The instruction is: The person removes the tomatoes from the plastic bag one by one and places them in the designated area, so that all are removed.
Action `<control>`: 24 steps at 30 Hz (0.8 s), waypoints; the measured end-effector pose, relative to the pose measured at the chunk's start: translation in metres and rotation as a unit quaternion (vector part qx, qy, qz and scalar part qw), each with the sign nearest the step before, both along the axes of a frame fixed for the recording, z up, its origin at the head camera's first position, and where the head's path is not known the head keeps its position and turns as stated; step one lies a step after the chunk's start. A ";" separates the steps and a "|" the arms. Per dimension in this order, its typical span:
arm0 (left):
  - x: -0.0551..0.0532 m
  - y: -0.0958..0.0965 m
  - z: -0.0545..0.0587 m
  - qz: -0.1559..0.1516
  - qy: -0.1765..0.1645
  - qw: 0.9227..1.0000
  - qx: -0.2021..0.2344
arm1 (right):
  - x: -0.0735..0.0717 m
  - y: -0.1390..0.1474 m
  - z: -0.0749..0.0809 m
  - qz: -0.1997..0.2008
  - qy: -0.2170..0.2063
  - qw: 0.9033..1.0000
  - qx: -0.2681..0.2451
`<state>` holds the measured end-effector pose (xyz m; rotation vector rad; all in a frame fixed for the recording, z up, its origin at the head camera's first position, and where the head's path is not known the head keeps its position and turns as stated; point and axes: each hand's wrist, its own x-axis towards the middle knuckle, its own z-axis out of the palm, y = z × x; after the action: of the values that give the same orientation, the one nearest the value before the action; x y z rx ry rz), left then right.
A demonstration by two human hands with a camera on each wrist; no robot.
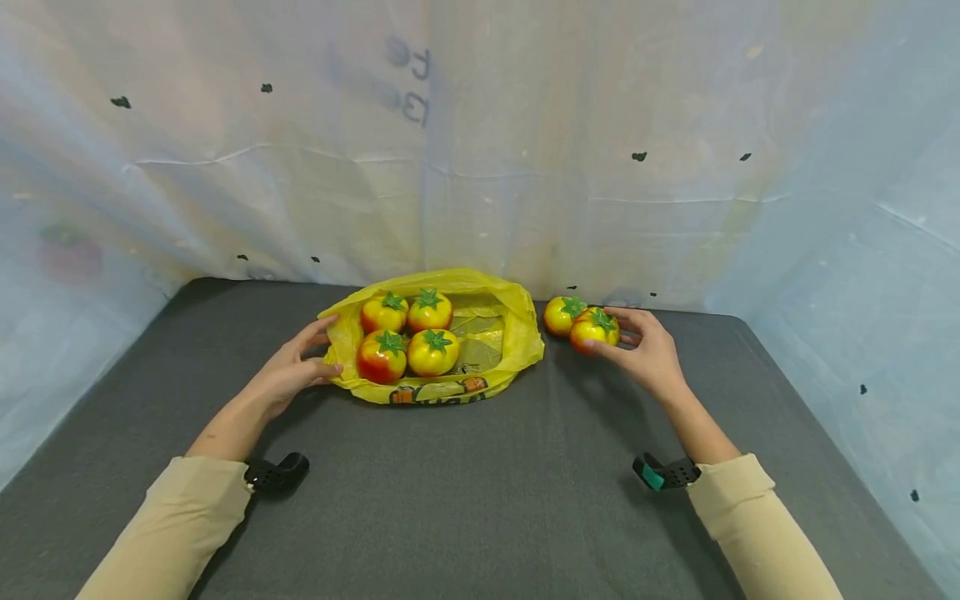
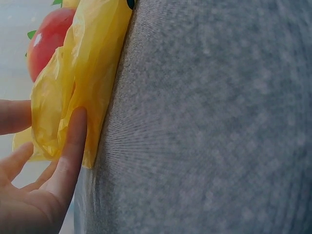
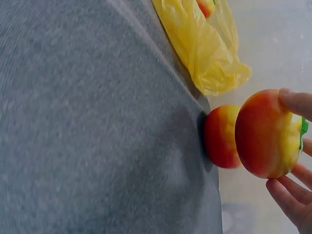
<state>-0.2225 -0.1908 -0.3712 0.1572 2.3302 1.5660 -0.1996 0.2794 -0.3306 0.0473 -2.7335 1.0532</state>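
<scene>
A yellow plastic bag [image 1: 521,333] lies on its side with its mouth opened, holding several red-and-yellow tomatoes with green leafy tops, including a front-left tomato [image 1: 381,357]. At the bag's left end, my left hand [image 1: 296,367] spreads its fairly straight fingers and thumb against the plastic. My right hand [image 1: 648,350] holds one tomato [image 3: 263,136] between thumb and fingers, to the right of the bag. Just behind that fruit, another tomato [image 1: 558,318] rests on the table; the held one partly covers it in the right wrist view.
The dark grey table [image 1: 465,500] extends in front of the bag. Whitish plastic sheeting [image 1: 480,167] with small dark marks rises along the back and both sides. Black bands show at the left wrist [image 1: 277,473] and right wrist [image 1: 667,472].
</scene>
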 end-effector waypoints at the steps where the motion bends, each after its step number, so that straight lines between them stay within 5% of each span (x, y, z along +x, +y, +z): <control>1: 0.000 0.000 0.000 0.000 0.000 1.000 0.000 | 0.000 0.002 -0.001 -0.001 0.001 1.000 0.001; 24: 0.000 0.000 -0.001 0.009 -0.001 1.000 -0.003 | -0.016 0.034 -0.021 -0.050 -0.029 0.998 0.013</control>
<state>-0.2221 -0.1903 -0.3719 0.1339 2.3398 1.5675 -0.2152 0.3134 -0.3514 -0.1159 -2.7695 1.0067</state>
